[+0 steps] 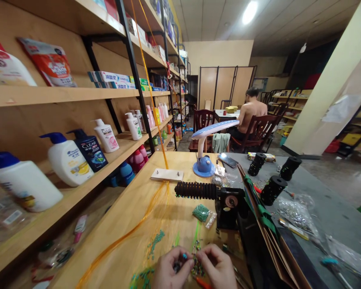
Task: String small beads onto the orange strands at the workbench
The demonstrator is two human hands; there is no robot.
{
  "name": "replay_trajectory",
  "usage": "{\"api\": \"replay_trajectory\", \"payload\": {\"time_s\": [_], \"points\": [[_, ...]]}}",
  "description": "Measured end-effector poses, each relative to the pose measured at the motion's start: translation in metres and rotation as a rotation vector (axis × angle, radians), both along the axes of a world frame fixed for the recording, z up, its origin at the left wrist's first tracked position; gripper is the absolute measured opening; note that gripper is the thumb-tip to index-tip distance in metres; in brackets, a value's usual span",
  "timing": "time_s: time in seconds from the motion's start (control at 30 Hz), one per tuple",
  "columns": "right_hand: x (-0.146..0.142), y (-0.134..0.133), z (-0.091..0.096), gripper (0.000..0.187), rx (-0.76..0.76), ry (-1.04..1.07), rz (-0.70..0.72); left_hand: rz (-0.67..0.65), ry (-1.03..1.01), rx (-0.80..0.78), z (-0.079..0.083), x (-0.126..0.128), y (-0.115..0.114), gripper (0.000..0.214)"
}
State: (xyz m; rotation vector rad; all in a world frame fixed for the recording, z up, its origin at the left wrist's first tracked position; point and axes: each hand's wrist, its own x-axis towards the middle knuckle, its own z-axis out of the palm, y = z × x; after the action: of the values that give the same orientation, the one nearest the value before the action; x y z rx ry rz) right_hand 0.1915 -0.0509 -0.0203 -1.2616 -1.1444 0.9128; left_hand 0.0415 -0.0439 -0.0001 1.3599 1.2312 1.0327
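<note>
My left hand [173,268] is closed in a pinch, and a tiny blue bead [185,255] shows between its finger and thumb. Close beside it, my right hand [218,268] also pinches, but what its fingertips hold is too small to make out. Just beyond the fingertips lie mixed coloured beads [197,245] beside bright green strands [197,230]. To the left, green beads [156,241] are scattered on the wooden table [132,224]. A small bag of green beads [201,212] lies farther forward. Under my right hand an orange handle [203,282] partly shows.
Orange threads [138,222] run from a white plate [167,174] across the table. A black ribbed roller [195,190] stands ahead, a blue lamp [203,165] behind it. Black spools [273,189] and bagged beads [297,214] occupy the right table. Shelves line the left; a person [254,112] sits behind.
</note>
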Motion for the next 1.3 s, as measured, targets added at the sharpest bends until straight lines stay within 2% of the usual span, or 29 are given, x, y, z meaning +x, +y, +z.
{"api": "replay_trajectory", "payload": {"time_s": [0.13,0.23,0.33,0.47,0.53,0.63,0.77,0.9,1.03,1.17,1.3], "points": [[0.005,-0.001,0.016,0.043,-0.033,0.043,0.072,-0.018,-0.053,-0.025,-0.002,-0.001,0.002,0.021],[0.007,0.001,0.022,0.049,-0.128,0.230,0.105,-0.003,-0.135,-0.054,-0.003,-0.001,0.002,0.027],[0.003,0.002,0.010,0.058,-0.219,0.401,0.021,0.046,-0.209,-0.091,-0.005,0.001,0.001,0.035],[-0.016,-0.001,-0.019,0.051,-0.240,0.563,0.002,0.068,-0.250,-0.092,-0.006,0.002,0.000,0.038],[-0.025,-0.002,-0.026,0.046,-0.252,0.650,0.023,0.036,-0.256,-0.087,-0.006,0.002,0.000,0.038],[-0.032,0.000,-0.023,0.040,-0.271,0.763,0.061,0.015,-0.251,-0.101,-0.005,0.002,-0.001,0.038],[-0.025,0.004,-0.006,0.042,-0.341,0.880,0.151,0.044,-0.306,-0.167,0.000,0.002,-0.004,0.047],[-0.015,0.007,0.006,0.049,-0.367,0.811,0.164,0.027,-0.350,-0.243,0.007,-0.001,-0.006,0.047],[-0.012,0.007,0.006,0.052,-0.318,0.635,0.238,0.010,-0.382,-0.336,0.006,-0.006,-0.003,0.043],[-0.016,0.007,0.005,0.058,-0.338,0.475,0.286,-0.022,-0.372,-0.349,0.001,-0.009,-0.002,0.043],[-0.021,0.004,0.015,0.061,-0.327,0.375,0.334,-0.043,-0.369,-0.351,0.007,-0.010,-0.005,0.042]]}}
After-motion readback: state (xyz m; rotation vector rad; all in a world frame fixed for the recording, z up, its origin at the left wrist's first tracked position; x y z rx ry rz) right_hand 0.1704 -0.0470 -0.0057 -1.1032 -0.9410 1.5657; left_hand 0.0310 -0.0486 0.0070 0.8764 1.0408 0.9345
